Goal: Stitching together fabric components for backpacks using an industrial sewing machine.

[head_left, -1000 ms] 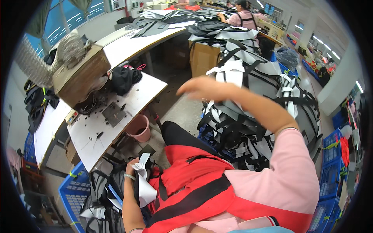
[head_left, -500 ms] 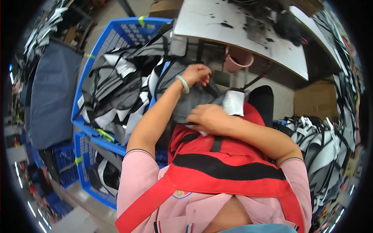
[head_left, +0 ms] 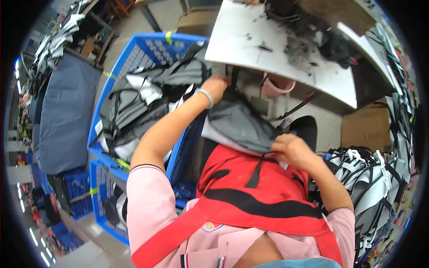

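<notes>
A dark grey fabric bag piece [head_left: 241, 119] with a white lower edge is spread above my lap. My left hand [head_left: 216, 86], with a pale bangle at the wrist, is closed on its far left corner; the fingertips are blurred. At its near right corner, my right hand [head_left: 291, 150] pinches the edge. From that edge a black strap [head_left: 255, 175] hangs over my red apron [head_left: 268, 190].
Left of me stands a blue crate [head_left: 94, 142] heaped with grey and white bag pieces [head_left: 134, 105]. Ahead is a white table [head_left: 246, 31] strewn with black scraps, a pink bucket [head_left: 276, 86] beneath it. More bag pieces [head_left: 368, 178] are piled at right.
My right hand has moved right and my left hand slightly left, so the bag piece is now stretched out between them. The white label near my right hand no longer shows.
</notes>
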Motion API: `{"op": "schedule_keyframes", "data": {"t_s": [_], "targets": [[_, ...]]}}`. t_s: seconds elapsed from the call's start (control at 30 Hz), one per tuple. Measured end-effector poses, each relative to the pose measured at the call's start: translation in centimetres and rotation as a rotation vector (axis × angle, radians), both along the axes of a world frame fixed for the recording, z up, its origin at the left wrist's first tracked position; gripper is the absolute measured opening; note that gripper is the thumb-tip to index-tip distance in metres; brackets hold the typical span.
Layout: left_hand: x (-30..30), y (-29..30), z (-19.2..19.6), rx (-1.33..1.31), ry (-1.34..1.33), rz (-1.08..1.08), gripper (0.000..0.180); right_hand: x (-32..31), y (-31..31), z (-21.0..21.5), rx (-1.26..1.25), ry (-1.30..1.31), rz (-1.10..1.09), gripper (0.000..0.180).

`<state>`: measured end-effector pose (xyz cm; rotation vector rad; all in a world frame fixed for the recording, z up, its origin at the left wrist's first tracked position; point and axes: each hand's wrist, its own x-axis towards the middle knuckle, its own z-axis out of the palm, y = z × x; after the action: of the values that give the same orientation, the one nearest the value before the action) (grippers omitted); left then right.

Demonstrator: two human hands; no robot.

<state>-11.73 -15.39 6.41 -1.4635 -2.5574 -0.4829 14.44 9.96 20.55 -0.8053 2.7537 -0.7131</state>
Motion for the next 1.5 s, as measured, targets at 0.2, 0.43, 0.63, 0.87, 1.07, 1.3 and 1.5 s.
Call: {"op": "schedule_keyframes", "data": {"t_s": [0.2, 0.43, 0.63, 0.87, 1.07, 1.3, 1.5], "targets": [[-4.2, 5.1, -4.1, -0.832, 0.297, 0.095, 0.031, -1.2, 1.9, 3.4, 0.13, 0.105, 0.054, 0.009], [-6.1, 1.1, -0.4, -0.704, 0.408, -0.11, 0.022, -2.0, 12.4, 0.2, -0.003, 0.129, -0.381, 0.009], [1.9, -2.8, 5.2, -0.893, 0.267, -0.163, 0.021, -1.6, 14.5, -10.7, 0.196, -0.339, -0.489, 0.016], [8.8, -0.4, 14.3, -0.381, -0.453, 0.07, 0.024, -4.3, 6.6, -4.5, -0.184, -0.181, -0.166, 0.059], [14.1, 2.6, 22.0, 0.005, -0.734, -0.118, 0.021, -4.6, -1.4, 1.6, -0.398, -0.053, 0.168, 0.068], [15.7, 5.3, 28.5, 0.069, -0.88, -0.165, 0.016, -3.9, 1.1, 8.8, -0.498, -0.52, 0.039, 0.034], [16.0, 9.2, 34.1, 0.461, -1.308, -0.362, 0.012, -2.1, 7.9, 21.2, -0.414, -0.307, 0.065, 0.032]]}}
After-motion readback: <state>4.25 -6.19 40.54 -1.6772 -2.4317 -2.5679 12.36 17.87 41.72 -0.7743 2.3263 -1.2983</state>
